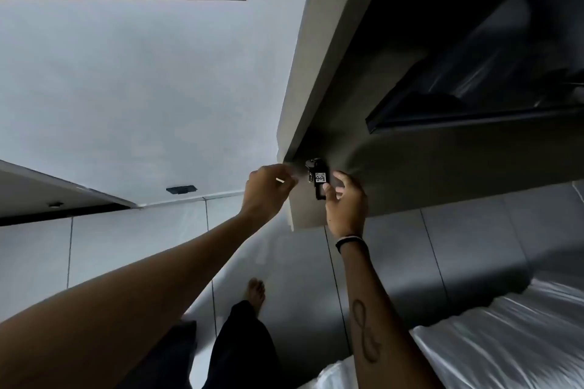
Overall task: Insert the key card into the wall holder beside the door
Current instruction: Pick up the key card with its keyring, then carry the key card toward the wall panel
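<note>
The key card (319,181) is a small dark tag with a white label bearing handwritten marks, and it stands upright against the dark wall panel (410,161) just past the pale corner of the wall (303,73). Its top meets a black fitting that I take to be the wall holder (313,163), though the view is too dim to tell whether the card is already seated in a slot or only pressed up to it. The right hand (346,202) pinches the card's lower end between thumb and forefinger, the other fingers loosely curled and spread behind it. The left hand (268,191) is raised just beside the card, to its left, fingers bent and gathered near the holder; something thin and pale shows at its fingertips, but I cannot tell what it is or whether the hand grips it.

By my reading, the step in hand is the insertion itself: the card is at the holder and is being lined up or pushed home. The next move calls for keeping the card square to the slot and sliding it in along its length until it stops, then letting go.

Counted: one key card, one holder, two hands, one dark band on the right wrist (349,241), one bare foot (256,292) on the tiled floor (442,262), and one bed (505,341) at lower right.
</note>
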